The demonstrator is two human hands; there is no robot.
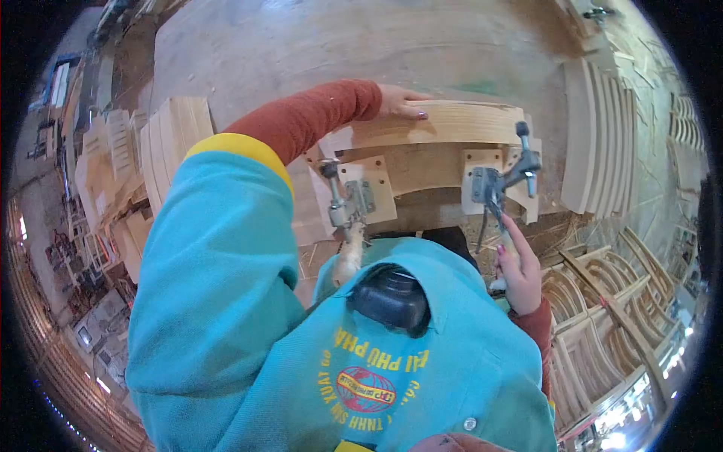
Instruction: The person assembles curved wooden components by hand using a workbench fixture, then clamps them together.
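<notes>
A person's right hand (521, 267) grips the handle (507, 241) of a metal clamp (492, 184) standing between it and a curved wooden piece (459, 123), on which the left hand (399, 102) rests, grip unclear, while stacked boards (599, 143) lie beyond the right hand.

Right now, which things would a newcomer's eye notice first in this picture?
The bright turquoise jacket with a round red emblem fills the lower middle. At upper centre, the left hand rests on a curved wooden piece; right of centre, the right hand holds a metal clamp.
</notes>
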